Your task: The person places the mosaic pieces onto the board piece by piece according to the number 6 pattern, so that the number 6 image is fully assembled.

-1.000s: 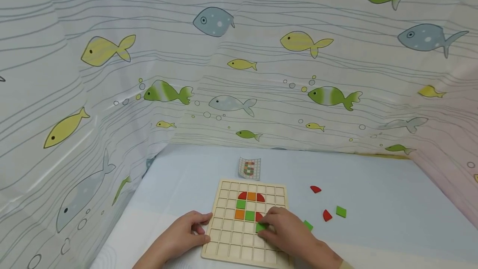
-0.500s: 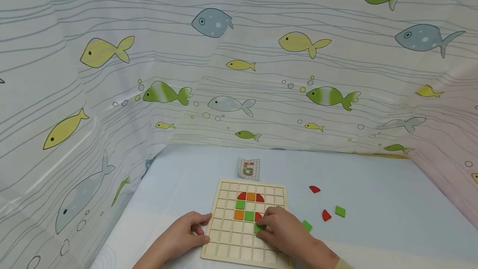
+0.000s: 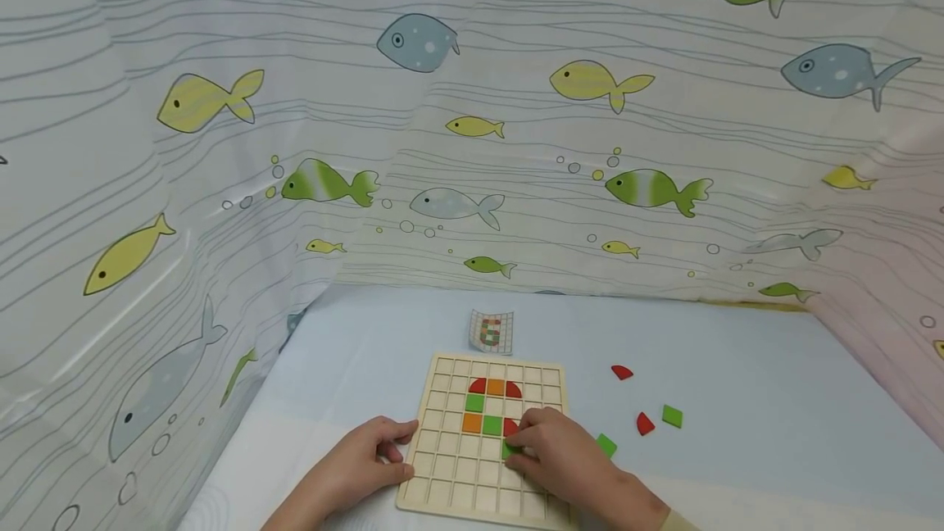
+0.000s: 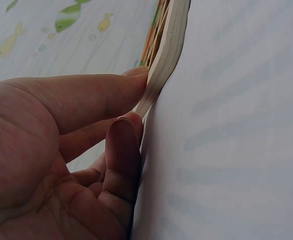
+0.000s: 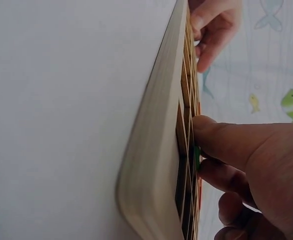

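Observation:
My left hand (image 3: 363,459) rests its thumb and fingertips against the left edge of a pale wooden grid board (image 3: 446,469). Over the board's right half, my right hand (image 3: 559,456) pinches a green square tile (image 3: 508,451) between thumb and index finger, at a cell just below a red quarter-round tile (image 3: 510,427). My fingers partly cover both tiles. In the right wrist view, the green tile's edge (image 5: 197,157) shows between the fingertips at the board's surface. Farther up the board lie red, orange and green tiles, among them an orange square (image 3: 472,423).
A small pattern card (image 3: 490,333) lies behind the board, showing a coloured figure on a grid. To the right are loose red pieces (image 3: 622,372) and green squares (image 3: 672,416), one partly behind my right hand. A fish-print sheet (image 3: 531,162) surrounds the pale blue table surface (image 3: 745,400).
The green tile has turned or settled slightly and shows less beneath my right fingers than a second ago. My left hand stays at the board's edge.

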`<state>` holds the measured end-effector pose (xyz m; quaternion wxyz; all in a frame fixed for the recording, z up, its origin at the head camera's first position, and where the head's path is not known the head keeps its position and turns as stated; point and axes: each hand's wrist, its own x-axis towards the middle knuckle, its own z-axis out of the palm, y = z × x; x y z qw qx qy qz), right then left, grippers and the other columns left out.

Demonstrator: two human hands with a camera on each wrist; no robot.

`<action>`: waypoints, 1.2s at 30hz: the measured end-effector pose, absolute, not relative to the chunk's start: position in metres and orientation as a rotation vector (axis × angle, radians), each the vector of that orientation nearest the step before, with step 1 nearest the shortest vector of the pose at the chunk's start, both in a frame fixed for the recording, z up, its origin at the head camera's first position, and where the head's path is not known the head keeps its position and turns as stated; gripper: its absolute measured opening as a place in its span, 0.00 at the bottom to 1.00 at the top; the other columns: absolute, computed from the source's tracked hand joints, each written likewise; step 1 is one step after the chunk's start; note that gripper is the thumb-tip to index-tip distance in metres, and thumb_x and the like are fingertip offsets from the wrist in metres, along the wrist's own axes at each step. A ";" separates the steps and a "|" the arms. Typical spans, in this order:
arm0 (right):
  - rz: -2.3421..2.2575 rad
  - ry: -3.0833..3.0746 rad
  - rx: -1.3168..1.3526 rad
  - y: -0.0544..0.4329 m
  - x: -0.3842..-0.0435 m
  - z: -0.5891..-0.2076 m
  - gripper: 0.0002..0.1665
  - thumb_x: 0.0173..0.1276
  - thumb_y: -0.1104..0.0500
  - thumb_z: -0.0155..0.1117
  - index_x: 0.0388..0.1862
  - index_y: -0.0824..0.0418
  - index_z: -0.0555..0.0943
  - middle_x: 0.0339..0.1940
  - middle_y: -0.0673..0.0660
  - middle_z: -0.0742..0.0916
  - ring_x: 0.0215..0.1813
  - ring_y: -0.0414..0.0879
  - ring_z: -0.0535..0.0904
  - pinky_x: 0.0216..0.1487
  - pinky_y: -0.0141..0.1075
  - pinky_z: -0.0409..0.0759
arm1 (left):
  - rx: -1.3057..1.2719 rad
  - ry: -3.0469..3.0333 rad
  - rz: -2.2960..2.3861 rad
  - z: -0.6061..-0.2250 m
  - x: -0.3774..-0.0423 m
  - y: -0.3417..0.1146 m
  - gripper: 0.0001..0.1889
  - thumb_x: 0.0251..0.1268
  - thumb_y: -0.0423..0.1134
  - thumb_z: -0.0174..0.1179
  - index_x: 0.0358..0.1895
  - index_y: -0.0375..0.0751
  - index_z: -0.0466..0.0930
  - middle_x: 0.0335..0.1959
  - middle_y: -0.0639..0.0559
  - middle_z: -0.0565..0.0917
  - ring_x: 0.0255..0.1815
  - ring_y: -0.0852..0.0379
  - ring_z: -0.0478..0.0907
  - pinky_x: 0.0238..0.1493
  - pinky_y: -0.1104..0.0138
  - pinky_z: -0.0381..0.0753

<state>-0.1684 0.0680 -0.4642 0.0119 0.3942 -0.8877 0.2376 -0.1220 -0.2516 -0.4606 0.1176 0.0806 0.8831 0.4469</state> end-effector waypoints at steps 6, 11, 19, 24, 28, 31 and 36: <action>0.764 -2.791 1.219 0.070 -0.168 -0.463 0.14 0.63 0.51 0.74 0.44 0.55 0.90 0.37 0.40 0.82 0.40 0.33 0.74 0.41 0.30 0.76 | 0.233 2.586 1.304 -0.461 -0.122 -0.252 0.33 0.52 0.42 0.75 0.64 0.37 0.78 0.44 0.55 0.79 0.34 0.61 0.75 0.33 0.68 0.72; 0.793 -2.791 1.233 0.071 -0.169 -0.464 0.13 0.64 0.51 0.73 0.44 0.55 0.90 0.37 0.39 0.82 0.39 0.32 0.74 0.41 0.29 0.76 | 0.232 2.573 1.310 -0.460 -0.123 -0.251 0.33 0.53 0.42 0.75 0.64 0.37 0.77 0.45 0.54 0.79 0.35 0.61 0.75 0.33 0.69 0.72; 0.861 -2.823 1.210 0.077 -0.167 -0.460 0.12 0.65 0.52 0.72 0.46 0.53 0.90 0.40 0.39 0.82 0.43 0.34 0.76 0.45 0.33 0.78 | 0.189 2.558 1.329 -0.461 -0.124 -0.251 0.34 0.52 0.43 0.75 0.64 0.37 0.78 0.44 0.54 0.79 0.35 0.58 0.74 0.33 0.68 0.72; 0.936 -2.895 1.066 0.093 -0.166 -0.457 0.13 0.67 0.51 0.69 0.48 0.50 0.89 0.42 0.37 0.82 0.45 0.35 0.77 0.48 0.36 0.78 | 0.188 2.552 1.341 -0.461 -0.124 -0.250 0.34 0.52 0.43 0.75 0.64 0.38 0.78 0.45 0.54 0.79 0.35 0.58 0.75 0.34 0.68 0.72; 0.925 -2.909 0.950 0.108 -0.166 -0.457 0.13 0.66 0.50 0.70 0.48 0.49 0.89 0.42 0.36 0.82 0.46 0.35 0.77 0.49 0.38 0.78 | 0.192 2.553 1.342 -0.459 -0.124 -0.250 0.34 0.52 0.42 0.75 0.64 0.37 0.78 0.44 0.53 0.79 0.35 0.58 0.75 0.33 0.68 0.72; 0.917 -2.907 0.876 0.119 -0.166 -0.459 0.13 0.65 0.50 0.71 0.48 0.49 0.89 0.42 0.36 0.83 0.46 0.35 0.78 0.47 0.37 0.78 | 0.186 2.541 1.348 -0.459 -0.124 -0.250 0.34 0.52 0.41 0.76 0.64 0.36 0.77 0.45 0.53 0.79 0.35 0.57 0.75 0.33 0.68 0.72; 0.956 -2.913 0.741 0.135 -0.164 -0.465 0.15 0.65 0.49 0.71 0.49 0.48 0.88 0.42 0.36 0.82 0.39 0.32 0.75 0.42 0.32 0.77 | 0.183 2.537 1.356 -0.460 -0.124 -0.249 0.34 0.51 0.42 0.76 0.64 0.36 0.78 0.46 0.53 0.79 0.36 0.57 0.75 0.34 0.68 0.72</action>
